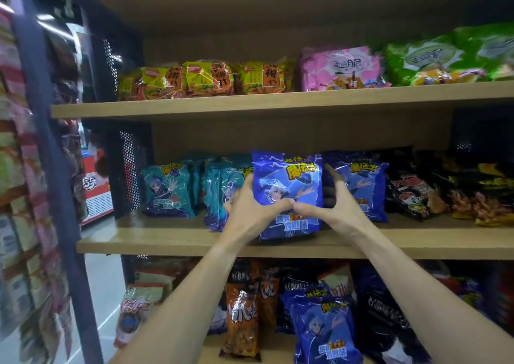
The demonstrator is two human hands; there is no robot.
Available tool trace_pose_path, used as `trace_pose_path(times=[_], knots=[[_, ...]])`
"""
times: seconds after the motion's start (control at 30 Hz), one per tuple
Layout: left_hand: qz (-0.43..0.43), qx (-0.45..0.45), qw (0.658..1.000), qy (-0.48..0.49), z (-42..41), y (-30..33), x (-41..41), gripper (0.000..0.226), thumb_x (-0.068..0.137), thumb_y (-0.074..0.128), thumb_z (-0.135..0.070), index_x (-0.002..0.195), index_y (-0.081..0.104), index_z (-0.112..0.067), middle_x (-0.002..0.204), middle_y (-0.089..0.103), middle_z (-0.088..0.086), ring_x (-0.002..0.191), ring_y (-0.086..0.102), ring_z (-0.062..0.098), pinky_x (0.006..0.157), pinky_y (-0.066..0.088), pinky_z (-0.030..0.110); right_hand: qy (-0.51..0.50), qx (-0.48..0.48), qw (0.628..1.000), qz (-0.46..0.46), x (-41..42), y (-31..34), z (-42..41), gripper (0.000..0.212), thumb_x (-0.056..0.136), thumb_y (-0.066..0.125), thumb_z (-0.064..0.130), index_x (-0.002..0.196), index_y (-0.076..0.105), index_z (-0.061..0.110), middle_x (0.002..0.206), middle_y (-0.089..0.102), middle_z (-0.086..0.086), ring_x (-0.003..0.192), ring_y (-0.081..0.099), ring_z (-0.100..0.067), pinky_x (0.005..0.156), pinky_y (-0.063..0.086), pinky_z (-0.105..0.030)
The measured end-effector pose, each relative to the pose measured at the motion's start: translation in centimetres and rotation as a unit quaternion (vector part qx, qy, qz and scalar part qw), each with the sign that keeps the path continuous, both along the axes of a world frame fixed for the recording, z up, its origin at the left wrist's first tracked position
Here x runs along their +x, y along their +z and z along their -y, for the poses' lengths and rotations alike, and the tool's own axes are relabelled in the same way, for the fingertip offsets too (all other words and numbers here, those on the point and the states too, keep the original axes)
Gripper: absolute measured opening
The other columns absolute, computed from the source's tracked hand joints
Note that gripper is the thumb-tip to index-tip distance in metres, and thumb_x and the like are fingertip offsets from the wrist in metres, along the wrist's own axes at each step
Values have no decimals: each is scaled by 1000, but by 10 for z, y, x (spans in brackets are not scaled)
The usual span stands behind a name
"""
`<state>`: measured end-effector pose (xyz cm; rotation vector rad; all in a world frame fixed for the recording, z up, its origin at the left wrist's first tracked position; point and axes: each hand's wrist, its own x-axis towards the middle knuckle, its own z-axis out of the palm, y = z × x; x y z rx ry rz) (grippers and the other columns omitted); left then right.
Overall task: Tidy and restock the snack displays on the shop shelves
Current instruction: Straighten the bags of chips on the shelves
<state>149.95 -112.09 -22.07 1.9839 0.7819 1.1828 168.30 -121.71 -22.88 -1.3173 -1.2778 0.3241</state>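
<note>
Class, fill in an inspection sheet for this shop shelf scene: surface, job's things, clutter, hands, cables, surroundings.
Surface: wooden middle shelf, packets standing along it.
Job's things: blue snack packet upright at the shelf's front edge; teal packets to its left, black packets to its right.
Clutter: orange packet tilted on the lower shelf.
Hands: left hand and right hand both grip the blue snack packet.
Cables: nothing seen.
Surroundings: pink packet on the upper shelf; blurred racks at left.

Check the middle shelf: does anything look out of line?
Yes. The blue snack bag held between the left hand and right hand sits forward of its row at the middle shelf edge. The teal bags beside it stand unevenly.
</note>
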Motion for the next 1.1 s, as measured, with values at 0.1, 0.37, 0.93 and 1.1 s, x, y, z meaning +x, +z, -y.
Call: trace_pose_path(times=[0.1, 0.37, 0.93, 1.1], knots=[[-82, 34, 996, 8, 3, -5, -1, 98, 59, 68, -91, 142, 38, -50, 140, 51, -12, 140, 28, 21, 103, 26, 37, -28, -7, 1000, -7, 12, -5, 6, 130, 49, 96, 46, 156, 22, 38, 128, 63, 10, 116, 63, -5, 102, 53, -37], [-54, 258, 939, 220, -7, -39, -17, 66, 79, 78, -55, 136, 54, -31, 151, 24, 6, 142, 23, 27, 115, 40, 46, -173, -1, 985, -20, 31, -11, 6, 119, 61, 97, 31, 154, 23, 33, 141, 54, 5, 128, 54, -20, 112, 44, -47], [-139, 294, 912, 250, -73, -50, -119, 76, 79, 77, -60, 144, 45, -38, 164, 25, 9, 157, -5, 28, 124, 22, 54, -285, -45, 956, 61, 15, -10, -1, 95, 76, 88, 33, 150, 32, 16, 140, 55, -10, 129, 52, -32, 105, 43, -44], [-206, 232, 913, 266, -110, -38, -155, 72, 78, 80, -55, 138, 49, -30, 156, 34, 11, 151, 7, 34, 123, 22, 57, -318, -72, 941, 88, 8, -10, -6, 79, 78, 85, 40, 138, 43, 9, 126, 63, -15, 118, 57, -38, 97, 47, -47]])
